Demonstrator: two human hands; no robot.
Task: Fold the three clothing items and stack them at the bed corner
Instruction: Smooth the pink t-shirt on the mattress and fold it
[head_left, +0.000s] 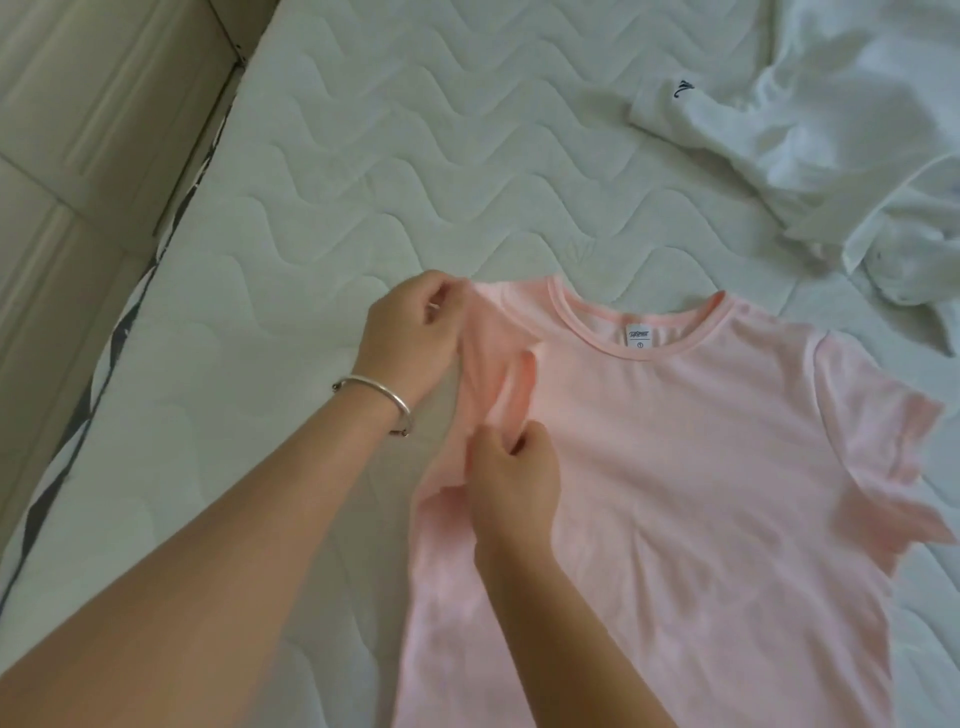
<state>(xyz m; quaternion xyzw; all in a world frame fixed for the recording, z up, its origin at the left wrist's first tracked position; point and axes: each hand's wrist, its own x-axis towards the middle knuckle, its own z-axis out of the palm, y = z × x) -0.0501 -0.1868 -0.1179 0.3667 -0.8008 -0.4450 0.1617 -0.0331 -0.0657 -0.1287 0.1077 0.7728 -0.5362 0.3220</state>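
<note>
pink shirt (675, 467): laid flat on the bed, neck hole at the far end.
left hand (410, 338): fingers are curled; the shirt's shoulder is pinched.
right hand (514, 473): fingers are curled; the bunched-up sleeve is pinched, just below the left hand.
white clothes (831, 130): heaped in a crumpled pile, apart from the pink shirt.
bed (363, 130): covered with a white wavy quilt.
bracelet (379, 395): worn on the left wrist.

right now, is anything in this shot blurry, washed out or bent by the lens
Head view: soft all over, the label on the shirt too blurred to read; the white clothes are washed out, folds faint; the mattress edge at left seems to bow from the wide lens; light is flat, with only faint shadow by the left hand and right hand.
</note>
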